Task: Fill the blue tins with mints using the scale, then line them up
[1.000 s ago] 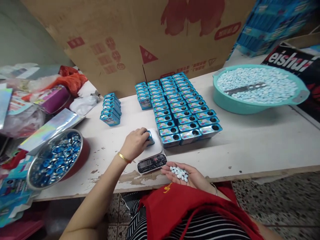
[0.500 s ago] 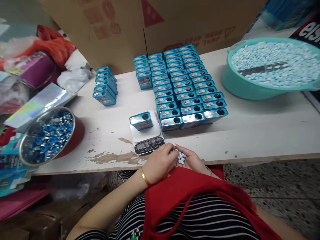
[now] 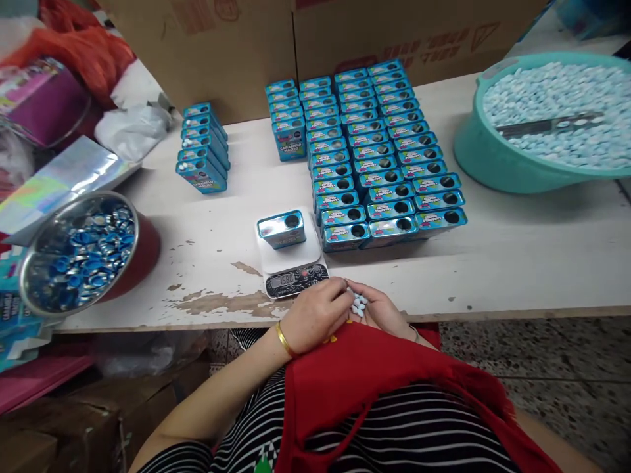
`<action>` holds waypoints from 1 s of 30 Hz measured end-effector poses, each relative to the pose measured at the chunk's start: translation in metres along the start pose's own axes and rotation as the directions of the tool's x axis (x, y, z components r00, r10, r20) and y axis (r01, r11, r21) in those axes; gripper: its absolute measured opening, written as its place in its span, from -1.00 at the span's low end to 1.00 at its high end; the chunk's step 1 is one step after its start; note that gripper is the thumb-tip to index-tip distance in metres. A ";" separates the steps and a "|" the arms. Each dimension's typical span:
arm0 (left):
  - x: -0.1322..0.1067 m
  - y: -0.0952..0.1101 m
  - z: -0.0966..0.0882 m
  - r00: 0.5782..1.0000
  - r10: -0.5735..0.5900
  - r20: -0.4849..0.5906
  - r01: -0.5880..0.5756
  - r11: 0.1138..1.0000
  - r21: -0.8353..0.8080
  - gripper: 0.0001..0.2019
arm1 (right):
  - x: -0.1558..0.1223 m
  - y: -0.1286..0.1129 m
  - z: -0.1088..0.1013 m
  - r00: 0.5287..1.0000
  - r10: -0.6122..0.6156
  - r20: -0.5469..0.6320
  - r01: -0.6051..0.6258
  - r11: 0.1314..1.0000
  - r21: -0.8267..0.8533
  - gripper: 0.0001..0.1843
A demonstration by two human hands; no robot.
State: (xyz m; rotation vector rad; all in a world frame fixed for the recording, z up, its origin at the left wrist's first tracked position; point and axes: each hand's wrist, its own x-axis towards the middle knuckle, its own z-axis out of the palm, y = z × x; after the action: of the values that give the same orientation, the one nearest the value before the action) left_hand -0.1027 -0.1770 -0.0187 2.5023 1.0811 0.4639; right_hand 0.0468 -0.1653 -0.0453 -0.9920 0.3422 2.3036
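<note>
Small pale blue-white candies [image 3: 359, 303] lie cupped in my right hand [image 3: 387, 315], just over the table's front edge. My left hand [image 3: 318, 312] is closed beside them, its curled fingertips reaching to the candies; whatever those fingers pinch is hidden. In front of my left hand is a white kitchen scale [image 3: 273, 263] with its display lit. On its plate stands a blue tin [image 3: 282, 231] upright, a round hole in its top.
Rows of blue tins [image 3: 367, 157] with open holes stand behind the scale. Further left, a short row of tins [image 3: 202, 177] shows candies at some holes. A metal bowl [image 3: 145, 263] holds blue caps; a turquoise tub [image 3: 497, 164] holds candies and a scoop-like strip. A cardboard box [image 3: 256, 66] stands behind.
The view has shifted slightly, so the table things sit a little differently in the picture. Digits now read clearly on the scale. Both hands stay together at the candies.
</note>
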 end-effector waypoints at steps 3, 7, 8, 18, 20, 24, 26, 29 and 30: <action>-0.006 -0.013 -0.015 0.988 0.025 -0.155 -0.033 0.998 -0.046 -0.77 | 0.003 0.001 0.006 1.000 0.002 0.030 -0.002 1.000 0.003 -0.72; -0.018 -0.061 -0.044 0.720 -0.273 -0.638 0.294 0.953 -0.076 -0.37 | 0.010 0.002 0.022 0.995 0.009 0.095 -0.008 1.000 -0.013 -0.73; -0.019 -0.077 -0.049 0.665 -0.345 -0.662 0.371 0.922 -0.108 -0.23 | 0.013 0.001 0.027 0.994 0.011 0.109 -0.009 1.000 -0.023 -0.73; -0.010 -0.098 -0.076 0.943 0.023 -0.333 0.066 0.965 0.255 -0.66 | 0.035 0.000 0.066 0.984 -0.066 0.167 0.058 0.997 0.053 -0.73; -0.013 -0.087 -0.081 0.942 0.146 -0.303 -0.005 0.907 0.421 -0.65 | 0.037 0.001 0.069 0.984 -0.083 0.159 0.070 0.994 0.088 -0.73; -0.021 -0.084 -0.078 0.924 0.217 -0.316 -0.019 0.849 0.528 -0.66 | 0.036 0.002 0.074 0.988 -0.077 0.134 0.066 0.994 0.088 -0.71; -0.025 -0.087 -0.072 0.909 0.207 -0.361 0.011 0.856 0.518 -0.63 | 0.036 0.002 0.074 0.987 -0.076 0.142 0.064 0.994 0.091 -0.72; -0.029 -0.093 -0.062 0.911 0.117 -0.395 0.064 0.907 0.417 -0.60 | 0.036 0.003 0.073 0.987 -0.085 0.139 0.071 0.992 0.107 -0.75; -0.030 -0.094 -0.059 0.910 0.075 -0.407 0.089 0.925 0.370 -0.60 | 0.036 0.003 0.072 0.987 -0.084 0.135 0.071 0.992 0.103 -0.77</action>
State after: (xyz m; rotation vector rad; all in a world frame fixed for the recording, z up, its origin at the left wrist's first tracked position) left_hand -0.2064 -0.1271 -0.0145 2.8082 1.4608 0.8930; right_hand -0.0156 -0.1204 -0.0218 -0.7782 0.3493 2.2483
